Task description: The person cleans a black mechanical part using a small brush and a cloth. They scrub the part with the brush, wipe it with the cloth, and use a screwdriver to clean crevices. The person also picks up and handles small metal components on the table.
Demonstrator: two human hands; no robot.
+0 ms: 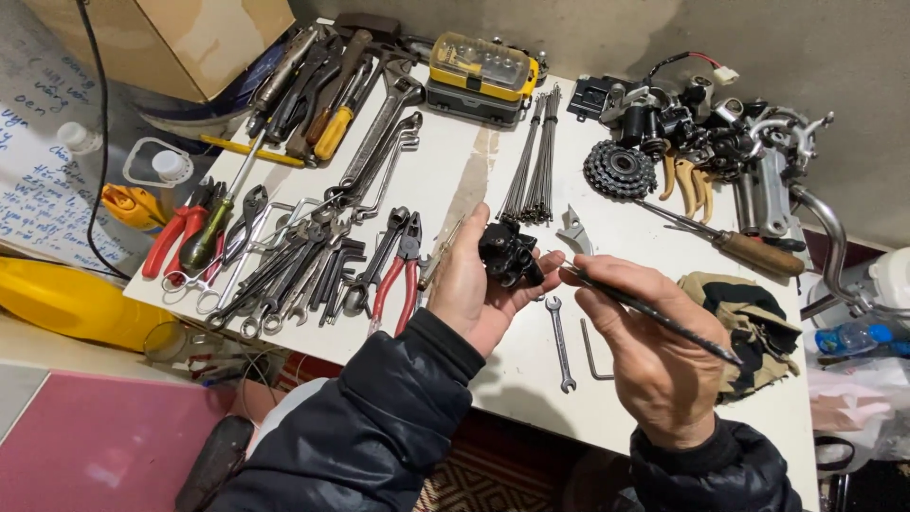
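My left hand (471,284) holds a small black mechanical part (509,253) over the white table (445,171). My right hand (645,351) grips a thin dark rod-like tool (654,313), whose tip touches the black part. Both hands hover near the table's front edge, above a small open-ended spanner (559,343) and a bent hex key (594,351).
Several spanners and pliers (303,265) lie at the left. A bundle of spokes (534,161), a yellow bit case (481,76), a cog cluster (618,169), a wooden-handled screwdriver (739,246) and metal parts (730,133) lie further back. A camouflage cloth (749,322) lies on the right.
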